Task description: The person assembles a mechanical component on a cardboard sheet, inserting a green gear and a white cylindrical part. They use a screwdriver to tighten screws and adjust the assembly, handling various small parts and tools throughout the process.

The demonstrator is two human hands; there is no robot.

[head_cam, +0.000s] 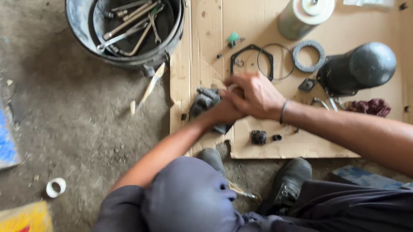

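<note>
Looks like a repair workshop, work done on the floor (72, 117): rough, dirty concrete w/ a flattened cardboard sheet (250, 18) as work mat. Black bucket (74, 17) full of wrenches (131, 23), gaskets (308, 56), rings and small greasy machine parts spread around.

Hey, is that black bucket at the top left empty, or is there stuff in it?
Not empty. The black round bucket stands upright on the ground, and several long metal spanners lie in its bottom.

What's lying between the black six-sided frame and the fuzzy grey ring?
A thin wire ring lies between the hexagonal frame and the grey ring, seen from the head camera.
</note>
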